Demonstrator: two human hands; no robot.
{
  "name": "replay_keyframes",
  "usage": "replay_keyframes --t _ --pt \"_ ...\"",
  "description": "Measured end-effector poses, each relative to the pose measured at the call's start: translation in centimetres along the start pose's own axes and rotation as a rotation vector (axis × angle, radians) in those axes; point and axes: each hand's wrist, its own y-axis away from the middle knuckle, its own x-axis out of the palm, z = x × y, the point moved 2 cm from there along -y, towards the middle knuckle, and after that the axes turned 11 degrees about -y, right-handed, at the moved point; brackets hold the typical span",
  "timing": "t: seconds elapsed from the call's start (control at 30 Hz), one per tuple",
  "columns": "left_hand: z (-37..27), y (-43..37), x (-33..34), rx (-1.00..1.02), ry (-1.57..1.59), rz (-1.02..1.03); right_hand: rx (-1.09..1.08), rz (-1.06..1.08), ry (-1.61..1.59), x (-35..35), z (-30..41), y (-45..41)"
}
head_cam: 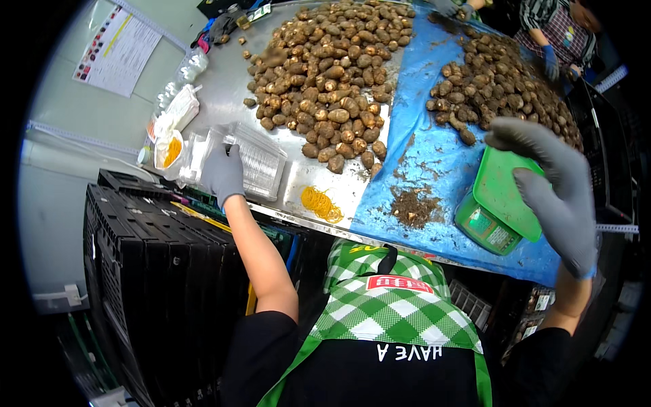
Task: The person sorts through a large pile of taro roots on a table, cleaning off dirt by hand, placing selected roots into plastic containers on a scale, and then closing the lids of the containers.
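My left hand (224, 170), in a grey glove, reaches onto a stack of clear plastic trays (259, 165) near the table's left front; its fingers touch the stack's left end, and whether they grip a tray cannot be told. My right hand (557, 188), gloved the same way, is raised over the right side of a green digital scale (501, 203), thumb and fingers apart with nothing between them. A large heap of taro corms (330, 86) lies on the metal table (224, 102). Yellow rubber bands (321, 204) lie by the front edge.
A second, dirtier taro heap (498, 81) and a patch of soil (414, 207) lie on the blue sheet (422, 152). A white container of rubber bands (170, 151) stands at left. Black crates (152, 254) are stacked below left. A person's gloved hand (551, 63) is beyond the heap.
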Motion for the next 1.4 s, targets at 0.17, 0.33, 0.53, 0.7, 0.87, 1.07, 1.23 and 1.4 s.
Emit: replay_keyframes --t 0.17,0.33,0.53,0.7,0.87,1.07,1.23,1.4 --pt "0.0 -1.1 0.2 -0.029 0.065 -0.004 0.265 -0.013 -0.248 1.2 -10.8 1.3" --pt "0.8 0.6 1.0 -0.347 0.036 -0.367 0.454 -0.140 -0.535 1.7 -15.7 3.4" --pt "-0.1 1.2 -0.6 -0.457 0.189 -0.619 0.533 -0.201 -0.567 0.4 -19.6 6.9" --pt "-3.6 1.9 -6.9 -0.075 0.580 -0.802 0.537 -0.306 -0.654 1.2 -21.2 9.2" --pt "-24.8 9.5 -10.3 1.246 0.826 -0.504 0.554 -0.197 -0.752 4.8 -22.7 10.5" --pt "-40.6 28.9 -4.3 1.921 0.904 -0.267 0.604 -0.174 -0.661 8.3 -22.4 12.6" --pt "-42.9 31.6 2.1 1.923 0.689 -0.075 0.581 -0.163 -0.490 8.6 -24.7 14.8" --pt "-41.4 27.5 2.0 1.818 0.655 -0.060 0.653 -0.319 -0.539 7.0 -25.3 12.4"
